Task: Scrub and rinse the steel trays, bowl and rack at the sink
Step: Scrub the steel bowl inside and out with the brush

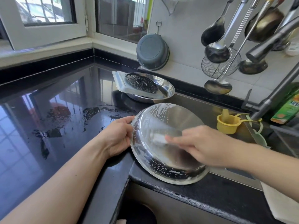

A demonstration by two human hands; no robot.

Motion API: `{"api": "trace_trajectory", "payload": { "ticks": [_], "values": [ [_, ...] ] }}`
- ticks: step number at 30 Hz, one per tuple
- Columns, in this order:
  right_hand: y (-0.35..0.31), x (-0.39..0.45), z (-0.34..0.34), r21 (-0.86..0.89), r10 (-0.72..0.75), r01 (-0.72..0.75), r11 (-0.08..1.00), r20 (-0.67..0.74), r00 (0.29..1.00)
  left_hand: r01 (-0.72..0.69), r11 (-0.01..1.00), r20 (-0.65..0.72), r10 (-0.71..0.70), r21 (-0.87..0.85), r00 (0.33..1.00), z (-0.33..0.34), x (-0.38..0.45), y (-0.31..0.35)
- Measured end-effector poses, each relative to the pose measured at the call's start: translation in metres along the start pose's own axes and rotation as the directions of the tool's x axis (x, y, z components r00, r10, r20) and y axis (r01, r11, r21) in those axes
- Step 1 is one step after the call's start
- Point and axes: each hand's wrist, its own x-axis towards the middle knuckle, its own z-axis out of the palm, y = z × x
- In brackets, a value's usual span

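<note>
Left hand [120,135] grips the soapy steel tray's [163,159] rim at 9 o'clock, tilted over sink edge; right hand [205,143] scrubs w/ a pale scrubber [159,139]. Scrub underway, no rinse yet. Stacked trays & rack [142,83] wait on bench [48,110] at 12 o'clock.

Bright daylight is coming in through the windows [48,12] at upper left, reflecting hard off the wet black countertop [48,110]. Right hand [208,143] is smearing with motion blur; what it's holding is probably a sponge, unclear. Wide-angle lens is bending the edges. Steel tray [161,120] is showing soft glare.
</note>
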Motion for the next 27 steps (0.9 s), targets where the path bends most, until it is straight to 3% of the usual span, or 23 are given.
{"api": "trace_trajectory", "payload": {
  "ticks": [4, 9, 15, 19, 23, 25, 27],
  "values": [
    [-0.002, -0.028, -0.001, -0.016, 0.041, -0.04, 0.999, 0.061, 0.997, -0.003, 1.0, -0.006, 0.003, 0.004, 1.0, 0.0, 0.0, -0.001],
    [0.014, 0.01, -0.011, -0.094, 0.251, -0.252, 0.963, -0.02, 0.968, -0.004, 1.0, -0.058, 0.005, 0.017, 0.998, -0.001, 0.001, 0.0],
    [-0.041, -0.014, -0.003, -0.026, 0.099, -0.1, 0.995, -0.018, 0.995, -0.017, 0.999, -0.082, 0.019, 0.027, 0.996, 0.0, -0.002, -0.001],
    [-0.016, -0.032, -0.006, 0.024, 0.262, -0.262, 0.965, 0.018, 0.965, -0.012, 0.999, -0.091, 0.015, 0.036, 0.996, -0.002, -0.001, -0.001],
    [-0.032, -0.043, -0.013, 0.068, 0.22, -0.23, 0.971, 0.123, 0.968, -0.012, 0.999, -0.072, 0.015, 0.033, 0.997, 0.0, -0.004, 0.0],
    [-0.04, -0.036, -0.012, 0.053, 0.194, -0.2, 0.978, 0.105, 0.975, -0.015, 0.999, -0.067, 0.017, 0.032, 0.998, 0.001, -0.005, 0.001],
    [-0.03, -0.022, -0.015, 0.028, 0.269, -0.272, 0.962, 0.067, 0.961, -0.014, 0.999, -0.069, 0.017, 0.035, 0.998, 0.002, -0.005, 0.001]
  ]
}}
